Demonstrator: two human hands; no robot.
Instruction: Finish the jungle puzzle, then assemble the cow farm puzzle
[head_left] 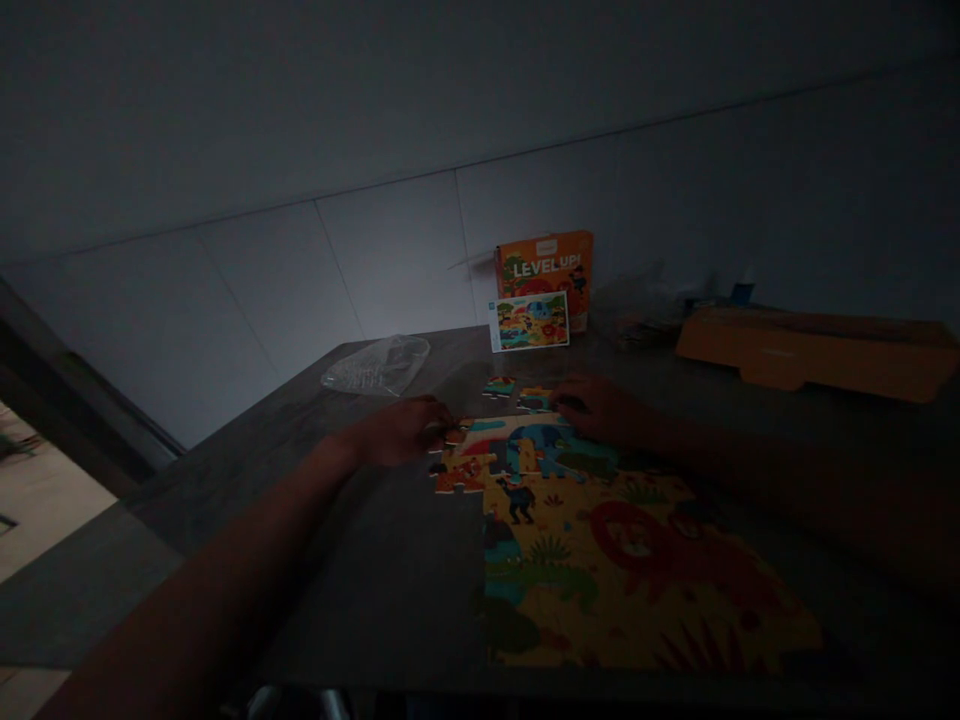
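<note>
A partly joined jigsaw puzzle (555,540) with a lion, a crocodile and a blue elephant lies on the dark table. My left hand (409,430) is at its upper left corner, fingers closed on a puzzle piece (456,434) there. At the top edge, my right hand (592,405) rests with curled fingers; what is under them is hidden in the dim light. Just left of its fingertips lies a yellow and blue puzzle piece (535,400). Another loose piece (499,387) sits slightly farther back.
An orange puzzle box (544,255) stands against the wall, with a picture card (531,322) leaning on it. Crumpled clear plastic (379,365) lies at the back left. On the right is an open orange box part (817,350). The table's (360,570) left edge slants toward a doorway.
</note>
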